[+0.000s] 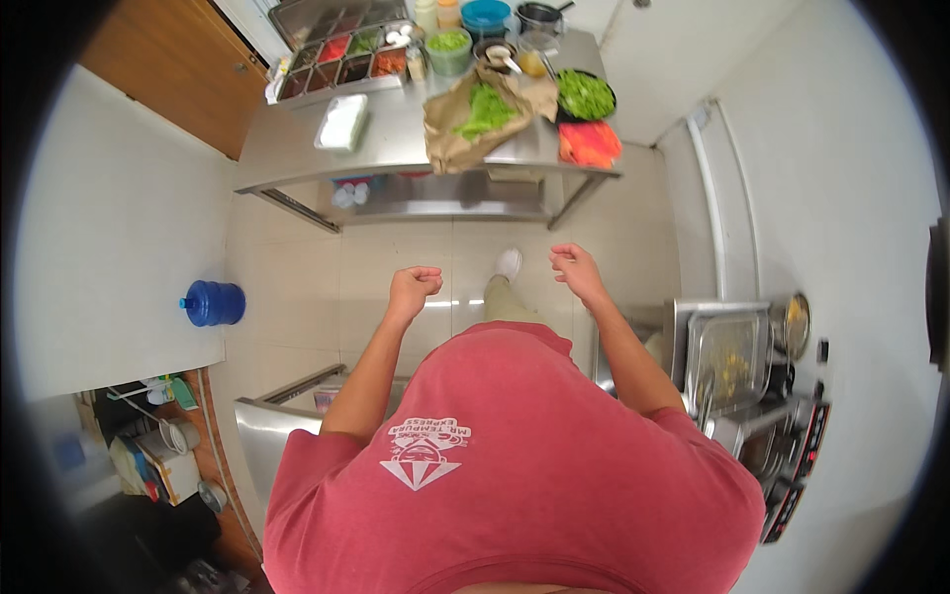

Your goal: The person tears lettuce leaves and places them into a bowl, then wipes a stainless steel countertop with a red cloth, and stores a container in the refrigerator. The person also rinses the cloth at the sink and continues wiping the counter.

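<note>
Both hands are in the air over the tiled floor, apart from each other and holding nothing. My left hand (415,291) has its fingers loosely bent inward. On the other side, my right hand (579,272) is half curled, its fingers slightly apart. Beyond them stands a stainless steel table (393,145). At its front edge, crumpled brown paper (444,122) carries green lettuce leaves (486,111). A black bowl of chopped greens (586,95) sits to the right, above a red-orange cloth (590,144). Toward the left lies a white lidded container (342,122).
Metal ingredient pans (345,67) and a tub of greens (449,52) stand at the table's back. A blue water jug (214,303) lies by the left wall. Close to my right arm are a clear-sided tray (727,364) and cooking appliances (779,438). A steel counter (260,438) is at left.
</note>
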`<state>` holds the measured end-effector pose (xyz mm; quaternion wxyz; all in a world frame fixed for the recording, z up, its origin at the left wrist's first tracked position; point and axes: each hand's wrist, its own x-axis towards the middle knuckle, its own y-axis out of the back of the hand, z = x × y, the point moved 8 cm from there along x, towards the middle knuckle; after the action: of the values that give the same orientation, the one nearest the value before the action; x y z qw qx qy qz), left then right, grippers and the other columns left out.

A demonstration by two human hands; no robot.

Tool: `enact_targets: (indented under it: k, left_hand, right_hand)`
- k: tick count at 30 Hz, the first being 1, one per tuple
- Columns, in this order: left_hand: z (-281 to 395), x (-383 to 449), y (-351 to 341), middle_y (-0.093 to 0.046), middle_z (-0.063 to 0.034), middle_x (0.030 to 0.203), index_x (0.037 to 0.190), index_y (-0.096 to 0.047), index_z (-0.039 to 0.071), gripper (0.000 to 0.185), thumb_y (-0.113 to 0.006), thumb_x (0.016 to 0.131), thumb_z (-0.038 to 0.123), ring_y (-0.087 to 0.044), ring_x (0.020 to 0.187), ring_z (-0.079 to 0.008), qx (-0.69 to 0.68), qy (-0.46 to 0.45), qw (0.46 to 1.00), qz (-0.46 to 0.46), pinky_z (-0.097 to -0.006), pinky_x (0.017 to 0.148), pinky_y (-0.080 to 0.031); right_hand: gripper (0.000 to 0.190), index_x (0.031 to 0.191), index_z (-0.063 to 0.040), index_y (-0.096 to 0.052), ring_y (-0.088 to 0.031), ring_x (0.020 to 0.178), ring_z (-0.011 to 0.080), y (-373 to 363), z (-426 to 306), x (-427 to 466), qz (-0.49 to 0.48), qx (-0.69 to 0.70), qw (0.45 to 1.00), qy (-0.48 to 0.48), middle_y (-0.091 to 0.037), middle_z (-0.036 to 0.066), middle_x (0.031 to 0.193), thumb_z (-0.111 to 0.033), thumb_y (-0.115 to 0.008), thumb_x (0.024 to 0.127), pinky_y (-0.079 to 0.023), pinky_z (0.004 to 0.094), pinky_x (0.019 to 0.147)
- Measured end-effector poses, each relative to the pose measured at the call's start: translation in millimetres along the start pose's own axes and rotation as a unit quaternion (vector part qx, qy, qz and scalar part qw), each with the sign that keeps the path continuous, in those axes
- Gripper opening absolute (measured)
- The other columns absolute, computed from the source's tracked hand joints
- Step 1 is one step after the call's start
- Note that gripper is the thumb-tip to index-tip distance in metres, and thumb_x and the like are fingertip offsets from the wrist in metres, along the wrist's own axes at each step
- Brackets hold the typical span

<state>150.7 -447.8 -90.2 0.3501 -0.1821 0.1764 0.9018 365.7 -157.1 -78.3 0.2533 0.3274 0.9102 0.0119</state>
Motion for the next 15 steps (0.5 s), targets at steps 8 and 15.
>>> enact_targets:
  k: [8,15]
  left_hand:
    - [253,112,-4,-0.074,-0.0104,0.093,0.134,-0.060,0.006,0.046,-0.071,0.090,0.016,-0.072,0.076,-0.0265,0.155,-0.173,0.964,0.125,-0.0359,0.071,-0.056]
    - [211,301,48,-0.064,-0.0216,0.122,0.127,-0.065,0.011,0.040,-0.066,0.092,0.029,-0.060,0.114,-0.0394,0.292,-0.149,0.914,0.238,-0.0442,0.098,-0.049]
  right_hand:
    - [0.074,0.145,-0.004,-0.035,-0.055,0.117,0.0287,-37,-75,197,-0.056,0.193,0.974,-0.103,-0.046,0.019,0.139,-0.045,-0.069,0.094,-0.056,0.0450,0.087]
    - [0.078,0.151,-0.006,-0.032,-0.045,0.134,0.0421,-98,-114,274,-0.064,0.217,0.962,-0.154,-0.042,0.021,0.147,-0.052,-0.062,0.097,-0.052,0.0631,0.093]
